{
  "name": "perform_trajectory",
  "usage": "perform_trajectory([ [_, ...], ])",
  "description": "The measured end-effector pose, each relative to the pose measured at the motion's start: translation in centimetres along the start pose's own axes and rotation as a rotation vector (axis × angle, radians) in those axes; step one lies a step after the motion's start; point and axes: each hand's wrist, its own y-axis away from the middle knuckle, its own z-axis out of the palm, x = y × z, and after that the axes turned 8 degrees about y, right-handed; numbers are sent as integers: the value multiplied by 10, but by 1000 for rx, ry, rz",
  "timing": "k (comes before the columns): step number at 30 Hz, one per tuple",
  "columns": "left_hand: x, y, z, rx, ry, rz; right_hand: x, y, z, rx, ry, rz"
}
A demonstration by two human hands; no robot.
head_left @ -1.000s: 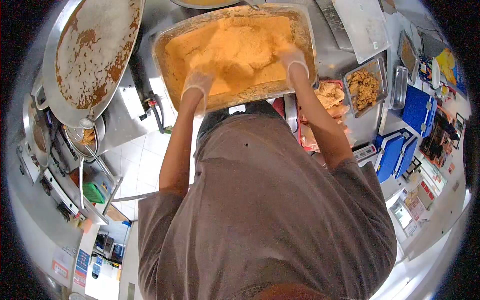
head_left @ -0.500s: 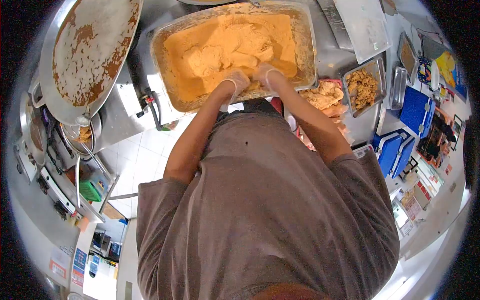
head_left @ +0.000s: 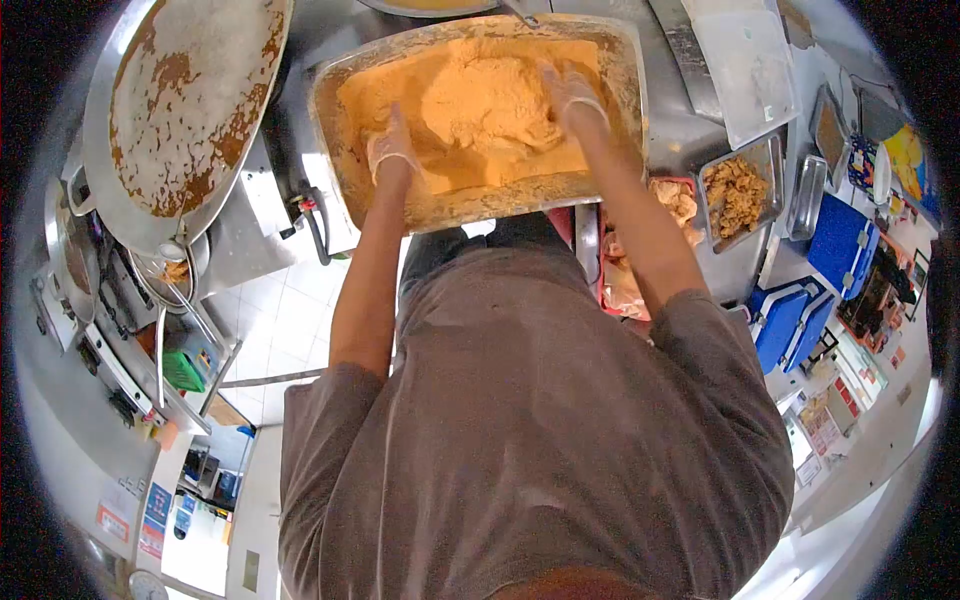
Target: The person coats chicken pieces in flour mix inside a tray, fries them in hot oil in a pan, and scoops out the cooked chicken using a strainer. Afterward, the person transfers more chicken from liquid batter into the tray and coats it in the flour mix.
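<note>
A large rectangular tub (head_left: 642, 110) holds orange seasoned flour (head_left: 360, 95), heaped in the middle over coated pieces (head_left: 490, 105) whose kind I cannot make out. My left hand (head_left: 393, 150), in a clear plastic glove, is at the left part of the tub with its fingers stretched out, at the flour. Toward the right side of the heap is my right hand (head_left: 575, 95), gloved too, fingers apart and touching the flour. Neither hand grips anything that I can see.
To the left stands a wide pan of foamy oil (head_left: 185, 110), with a wire strainer (head_left: 165, 275) below it. On the right are a red tray of raw chicken (head_left: 625, 285), a metal pan of fried pieces (head_left: 737, 195) and blue cooler boxes (head_left: 840, 245).
Both hands have moved from the tub's near edge to farther in and apart, left hand leftward and right hand rightward. The flour is now heaped more toward the middle.
</note>
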Motion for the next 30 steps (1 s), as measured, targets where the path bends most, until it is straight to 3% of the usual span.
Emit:
perform_trajectory([
  [1, 12, 2, 1, -31, -86, -36, -19, 5, 2, -44, -25, 25],
  [3, -3, -43, 23, -186, -263, 227, -60, 23, 1, -134, -75, 74],
  [5, 6, -42, 32, -330, -189, 374, -64, 6, 12, -305, -136, 112],
  [8, 42, -5, 45, -464, 179, 385, -54, 4, 14, -496, -386, 127],
  [10, 54, 13, 41, -484, 242, 342, -40, 13, 12, -478, -526, 50],
  [11, 47, 12, 37, -483, 178, 496, -27, 20, 10, -405, -555, -17],
  [12, 35, 7, 31, -480, 113, 646, -12, 13, 7, -382, -373, -142],
  [13, 35, 9, 21, -451, 7, 669, 2, 5, 3, -339, -191, -260],
  [14, 36, 11, 10, -421, -99, 690, 13, -29, -4, -331, 202, -433],
  [16, 60, 30, -19, -317, -387, 455, 13, -47, -24, -381, 559, -494],
  [18, 57, -9, -24, -109, -409, 246, -8, -37, -60, -402, 434, -335],
  [20, 45, -64, -7, 44, -436, 124, -18, -18, -58, -200, 214, -267],
  [22, 26, -133, 50, 29, -473, 313, -45, -16, -32, -133, 438, -260],
  [24, 24, -166, 87, -67, -461, 475, -74, -41, 16, -154, 468, -161],
  [25, 29, -157, 89, -122, -447, 506, -73, -50, 41, -91, 143, -61],
  [28, 31, -110, 68, -285, -309, 646, -92, -20, 5, -451, -190, -20],
  [30, 36, -59, 37, -386, -179, 770, -87, -11, -16, -441, 503, -486],
])
